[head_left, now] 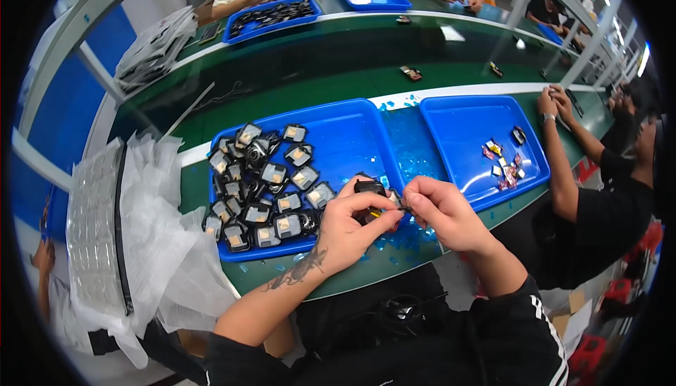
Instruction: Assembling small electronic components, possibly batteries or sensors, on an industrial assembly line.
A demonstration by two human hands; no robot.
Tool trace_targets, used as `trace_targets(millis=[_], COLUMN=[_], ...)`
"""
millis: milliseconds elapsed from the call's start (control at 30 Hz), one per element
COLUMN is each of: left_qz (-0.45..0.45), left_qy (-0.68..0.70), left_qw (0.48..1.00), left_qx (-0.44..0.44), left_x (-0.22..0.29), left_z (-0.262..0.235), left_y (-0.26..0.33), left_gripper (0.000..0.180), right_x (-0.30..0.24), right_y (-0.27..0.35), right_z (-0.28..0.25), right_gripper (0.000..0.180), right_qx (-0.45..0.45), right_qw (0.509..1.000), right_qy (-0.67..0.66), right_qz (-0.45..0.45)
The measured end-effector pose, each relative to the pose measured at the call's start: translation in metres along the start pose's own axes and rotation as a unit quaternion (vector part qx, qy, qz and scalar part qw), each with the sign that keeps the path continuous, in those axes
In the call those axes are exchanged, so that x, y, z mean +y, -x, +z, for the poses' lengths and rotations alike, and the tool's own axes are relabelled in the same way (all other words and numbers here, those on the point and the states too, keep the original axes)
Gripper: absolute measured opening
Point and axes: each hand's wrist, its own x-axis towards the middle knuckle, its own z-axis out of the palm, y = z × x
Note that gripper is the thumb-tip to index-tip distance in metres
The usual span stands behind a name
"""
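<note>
left hand (345, 228) clamped round small black plastic module (369, 190), just above green bench edge | right hand (440, 213) pinched shut on thin strip at module's right side, too small to identify | risk: strip tearing or slipping from pinch, dropping among blue scraps (401, 238) underneath | beyond left hand: blue plastic tray (352, 133) heaped with similar modules, easily mixed up

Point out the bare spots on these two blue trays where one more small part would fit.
The right blue tray is mostly bare: its left half and far side are free, with small parts clustered only at its right. The left blue tray is free on its right half, between the pile of black parts and its right wall. Its left half is crowded.
</note>
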Motion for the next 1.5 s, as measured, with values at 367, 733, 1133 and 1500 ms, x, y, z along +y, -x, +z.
trace_targets(millis=[367,733,1133,1500], left_qz=[0.152,0.186,0.124,0.047], left_qy=[-0.104,-0.167,-0.036,0.078], left_qw=[0.982,0.968,0.989,0.996], left_qx=[0.038,0.035,0.073,0.024], left_x=[-0.001,0.007,-0.002,-0.002], left_z=[0.013,0.010,0.013,0.016], left_y=[-0.001,-0.001,0.001,-0.005], left_gripper=[0.013,0.015,0.012,0.032], right_x=[-0.012,-0.013,0.012,0.015], right_y=[0.008,0.008,-0.007,-0.004], right_z=[-0.006,-0.018,-0.033,0.007], right_gripper=[0.016,0.018,0.013,0.014], right_qx=[0.078,-0.094,0.233,0.201], right_qw=[0.994,0.993,0.817,0.969], right_qy=[0.069,-0.059,0.521,-0.081], right_qz=[-0.030,0.039,-0.085,-0.118])
